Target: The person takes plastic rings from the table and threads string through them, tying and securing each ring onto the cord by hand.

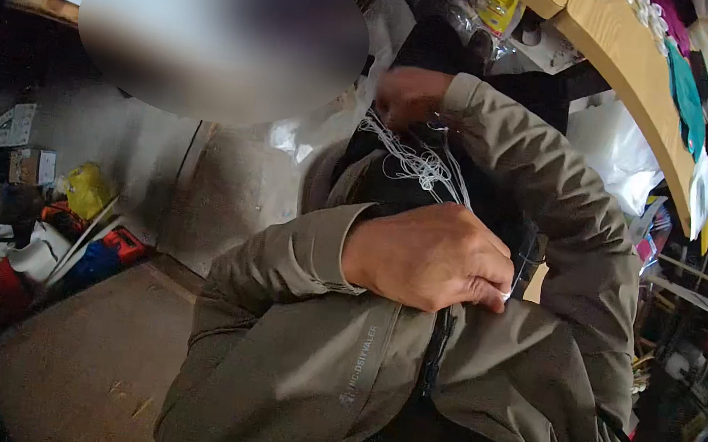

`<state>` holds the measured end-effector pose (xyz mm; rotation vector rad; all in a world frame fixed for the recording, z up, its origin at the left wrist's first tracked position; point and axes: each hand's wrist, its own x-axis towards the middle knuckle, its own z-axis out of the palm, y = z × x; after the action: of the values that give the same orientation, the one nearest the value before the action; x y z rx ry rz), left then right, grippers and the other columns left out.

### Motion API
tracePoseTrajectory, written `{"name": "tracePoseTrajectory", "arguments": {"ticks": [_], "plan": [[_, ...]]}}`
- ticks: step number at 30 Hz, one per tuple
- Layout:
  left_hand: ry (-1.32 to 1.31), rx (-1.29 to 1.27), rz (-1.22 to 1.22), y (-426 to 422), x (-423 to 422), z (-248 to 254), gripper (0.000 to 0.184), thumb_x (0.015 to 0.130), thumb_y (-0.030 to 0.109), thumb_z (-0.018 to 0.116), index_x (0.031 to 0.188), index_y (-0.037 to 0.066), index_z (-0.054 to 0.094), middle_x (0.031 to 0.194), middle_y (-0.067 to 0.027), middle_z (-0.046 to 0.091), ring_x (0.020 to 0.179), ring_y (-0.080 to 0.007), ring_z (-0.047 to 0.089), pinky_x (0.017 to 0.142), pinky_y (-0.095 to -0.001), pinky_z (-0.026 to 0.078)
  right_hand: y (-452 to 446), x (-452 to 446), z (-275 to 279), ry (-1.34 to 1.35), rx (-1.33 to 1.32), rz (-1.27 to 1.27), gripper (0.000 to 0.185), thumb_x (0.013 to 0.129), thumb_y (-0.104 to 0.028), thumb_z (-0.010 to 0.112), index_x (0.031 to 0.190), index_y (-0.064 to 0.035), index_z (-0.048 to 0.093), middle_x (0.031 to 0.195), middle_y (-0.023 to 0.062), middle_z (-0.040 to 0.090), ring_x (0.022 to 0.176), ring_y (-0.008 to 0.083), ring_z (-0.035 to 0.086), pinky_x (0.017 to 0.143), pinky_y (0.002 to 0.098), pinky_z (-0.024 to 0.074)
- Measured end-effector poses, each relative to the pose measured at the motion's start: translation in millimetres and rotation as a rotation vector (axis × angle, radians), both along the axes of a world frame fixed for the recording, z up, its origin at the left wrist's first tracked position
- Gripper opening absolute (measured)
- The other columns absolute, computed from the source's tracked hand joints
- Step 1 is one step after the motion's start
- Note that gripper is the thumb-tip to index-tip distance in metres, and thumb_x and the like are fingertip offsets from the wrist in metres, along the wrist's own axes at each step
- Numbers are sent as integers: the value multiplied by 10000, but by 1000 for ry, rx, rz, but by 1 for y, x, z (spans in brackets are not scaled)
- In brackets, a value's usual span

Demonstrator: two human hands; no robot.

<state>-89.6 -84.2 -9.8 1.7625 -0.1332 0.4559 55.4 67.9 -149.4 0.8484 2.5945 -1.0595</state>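
The thin white cord lies in loose, tangled loops in front of your chest, between your two hands. It should handle as very light and limp, quick to snag or draw into tight knots — best taken by a single strand or a free end, fingertips only, not by the tangled middle. Your left hand is closed, thumb against fingers, pinching a white bit that looks like cord, just above the front of your jacket. Your right hand is at the far end of the strands, but it is blurred — you cannot tell how its fingers are set. Beyond are a curved wooden tabletop and a yellow bag.
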Motion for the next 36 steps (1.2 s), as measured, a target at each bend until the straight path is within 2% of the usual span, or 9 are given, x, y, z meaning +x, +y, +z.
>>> {"name": "tracePoseTrajectory", "arguments": {"ticks": [3, 7, 12, 16, 19, 27, 32, 34, 36], "plan": [[-7, -7, 0, 3, -4, -1, 144, 924, 159, 704, 896, 18, 686, 849, -117, 679, 799, -325, 685, 693, -390, 534, 9, -8, -6, 153, 404, -325, 363, 812, -323, 705, 770, 37, 707, 716, 249, 642, 637, 387, 626, 619, 498, 487], [-31, -21, 9, 1, -7, -9, 154, 917, 166, 713, 891, 17, 682, 848, -119, 679, 793, -324, 688, 683, -393, 534, -17, -27, 77, 102, 103, -146, 334, 814, -277, 692, 737, 47, 679, 700, 251, 639, 606, 378, 613, 619, 497, 490], [-56, -28, 1, -3, -6, -8, 150, 917, 160, 712, 885, 18, 677, 846, -119, 677, 792, -329, 686, 668, -408, 533, 2, -35, 30, -49, -36, 129, 370, 852, -304, 693, 738, 47, 675, 698, 250, 644, 600, 365, 629, 625, 490, 502], [-53, -11, -6, -7, -7, -8, 130, 900, 139, 707, 886, 16, 670, 835, -121, 668, 787, -335, 679, 659, -422, 529, 35, -57, 39, 287, -13, -546, 409, 894, -365, 709, 842, 40, 721, 704, 212, 672, 615, 254, 671, 613, 423, 526], [-94, 12, -30, -9, -4, -7, 108, 869, 111, 701, 898, 13, 663, 806, -126, 645, 764, -340, 664, 650, -432, 524, 76, -75, 17, 454, 380, -758, 380, 837, -433, 702, 1003, -104, 798, 883, 196, 743, 821, 360, 733, 774, 461, 585], [-75, 204, -130, -4, -23, 36, 131, 707, 58, 654, 832, 18, 654, 788, -146, 603, 777, -341, 664, 655, -436, 525, 135, -91, -36, 590, 437, -942, 423, 862, -464, 671, 1062, -108, 783, 961, 209, 743, 811, 362, 731, 786, 474, 583], [-277, 282, -40, -3, -38, 67, 203, 875, 166, 572, 940, -10, 649, 882, -108, 631, 708, -231, 644, 543, -342, 499, 143, -99, -25, 492, 687, -707, 349, 920, -406, 672, 977, -80, 782, 785, 116, 738, 751, 278, 739, 704, 451, 580], [-383, 202, -8, -1, -38, 70, 198, 864, 112, 601, 991, -11, 691, 904, -95, 689, 690, -196, 658, 540, -311, 510, 104, -93, 32, 41, 102, -396, 373, 950, -412, 637, 1075, -83, 762, 852, 123, 744, 763, 268, 734, 699, 450, 580], [-390, 150, 63, 2, -40, 58, 210, 851, 99, 629, 1014, -7, 708, 895, -101, 705, 664, -189, 659, 535, -297, 511, 125, -68, 42, -24, 123, -358, 391, 955, -429, 631, 1110, -91, 751, 903, 128, 746, 790, 264, 732, 718, 438, 582]]}}
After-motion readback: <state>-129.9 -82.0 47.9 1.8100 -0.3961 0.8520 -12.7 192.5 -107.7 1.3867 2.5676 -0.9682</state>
